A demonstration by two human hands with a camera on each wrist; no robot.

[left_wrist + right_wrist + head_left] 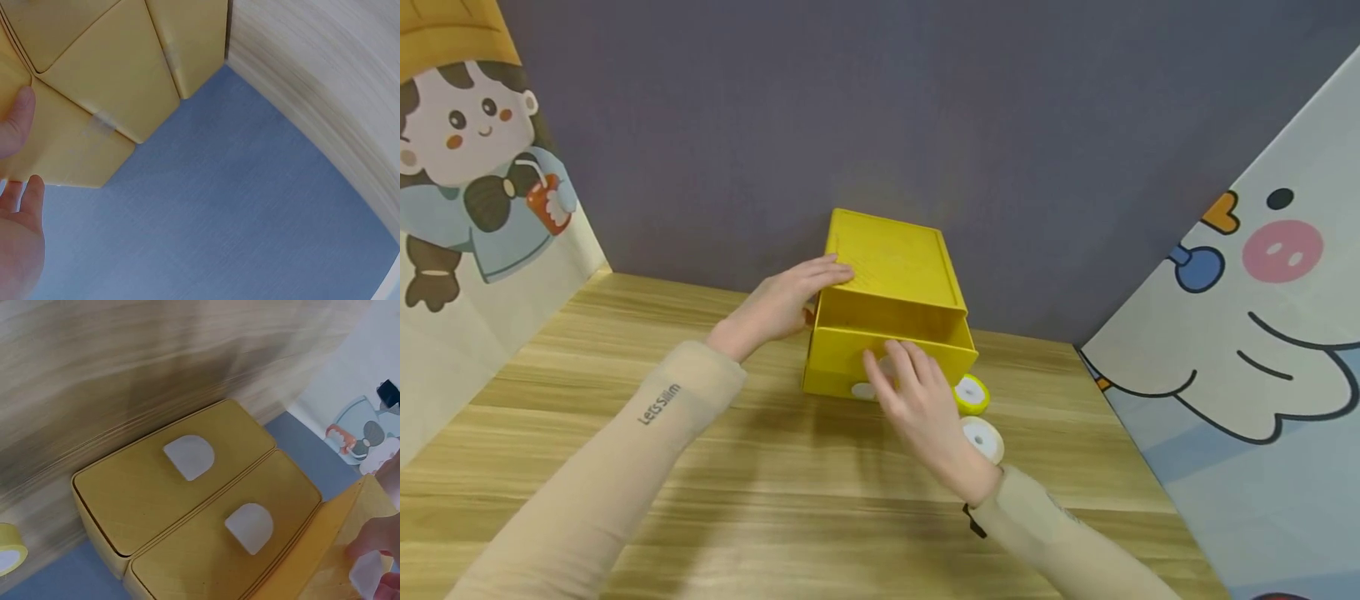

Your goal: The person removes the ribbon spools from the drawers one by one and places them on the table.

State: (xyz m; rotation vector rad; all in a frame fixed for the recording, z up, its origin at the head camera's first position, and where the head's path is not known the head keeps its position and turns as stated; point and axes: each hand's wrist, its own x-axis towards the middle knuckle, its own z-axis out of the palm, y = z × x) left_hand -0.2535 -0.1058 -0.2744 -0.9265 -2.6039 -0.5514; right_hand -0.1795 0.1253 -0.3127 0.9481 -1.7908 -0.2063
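A yellow drawer box (887, 250) stands against the back wall, its top drawer (838, 348) pulled out so the inside shows. My left hand (786, 300) rests on the box's top left edge, fingers laid over the top and thumb (22, 115) against the side. My right hand (917, 400) is at the front of the top drawer. In the right wrist view its fingers pinch the drawer's white rounded handle (365, 575). Below are two closed drawers with matching handles, the middle handle (250, 527) and the bottom handle (190, 456).
Right of the box, partly behind my right hand, are a yellow tape roll (972, 394) and a pale tape roll (983, 440). A wood-grain table (760, 517) bears everything. The grey back wall (737, 150) rises close behind, with cartoon-printed panels at left and right.
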